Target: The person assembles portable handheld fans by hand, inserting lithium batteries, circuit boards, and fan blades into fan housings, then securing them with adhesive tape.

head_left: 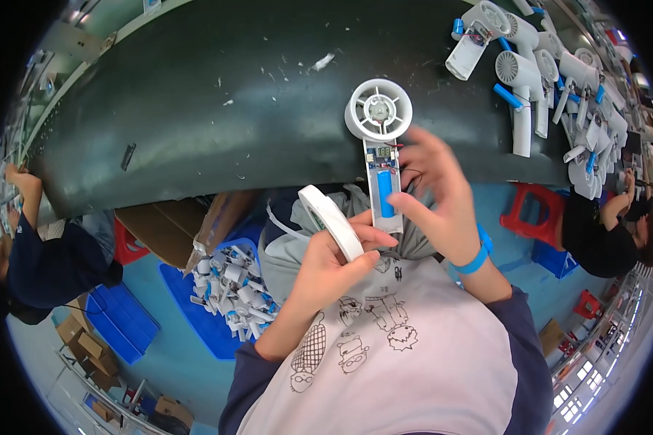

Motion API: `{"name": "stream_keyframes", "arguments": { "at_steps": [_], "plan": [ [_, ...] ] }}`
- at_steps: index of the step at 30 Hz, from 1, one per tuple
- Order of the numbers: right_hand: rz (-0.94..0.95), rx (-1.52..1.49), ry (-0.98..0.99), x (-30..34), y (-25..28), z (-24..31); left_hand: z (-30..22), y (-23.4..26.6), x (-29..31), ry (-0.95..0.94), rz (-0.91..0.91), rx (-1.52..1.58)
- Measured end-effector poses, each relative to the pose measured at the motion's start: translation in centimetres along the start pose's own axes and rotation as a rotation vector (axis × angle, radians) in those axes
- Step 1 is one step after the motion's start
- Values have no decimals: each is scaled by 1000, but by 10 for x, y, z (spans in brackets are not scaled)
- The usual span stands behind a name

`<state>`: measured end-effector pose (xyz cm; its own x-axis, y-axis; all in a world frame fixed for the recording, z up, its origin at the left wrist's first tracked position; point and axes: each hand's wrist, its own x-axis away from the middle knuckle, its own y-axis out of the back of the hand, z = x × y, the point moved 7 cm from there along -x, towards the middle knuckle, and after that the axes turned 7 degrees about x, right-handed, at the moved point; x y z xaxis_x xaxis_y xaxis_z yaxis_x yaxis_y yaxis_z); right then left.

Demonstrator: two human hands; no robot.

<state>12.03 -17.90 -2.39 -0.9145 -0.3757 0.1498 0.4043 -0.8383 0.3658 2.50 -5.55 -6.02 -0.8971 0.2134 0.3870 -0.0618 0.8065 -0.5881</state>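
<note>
A white handheld fan point(379, 136) with its handle casing uncovered lies in front of me, its round head over the table edge. Inside the handle are a small circuit board point(382, 155), thin wires and a blue cylindrical battery point(385, 193). My left hand point(334, 261) is closed round a roll of white tape point(331, 221), and its fingers also reach the lower end of the handle. My right hand point(440, 199) is beside the handle, fingers apart and partly blurred. Its thumb overlaps the battery's edge; whether it presses there I cannot tell.
A dark table point(232, 109) stretches ahead, with a black scrap point(128, 156) on its left. More open fans point(519, 72) are heaped at the right. A blue bin point(189, 308) of white parts stands below left, near cardboard point(163, 225). People sit at both sides; a red stool point(533, 210) is at right.
</note>
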Motion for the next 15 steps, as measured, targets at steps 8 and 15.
{"name": "stream_keyframes", "arguments": {
  "at_steps": [8, 15],
  "plan": [
    [105, -332, 24, -87, -29, -11, -9, 0, 11, -69, 132, 70],
    [-364, 411, 226, -347, 28, 19, -25, -23, 13, 50, 284, 10]
  ]
}}
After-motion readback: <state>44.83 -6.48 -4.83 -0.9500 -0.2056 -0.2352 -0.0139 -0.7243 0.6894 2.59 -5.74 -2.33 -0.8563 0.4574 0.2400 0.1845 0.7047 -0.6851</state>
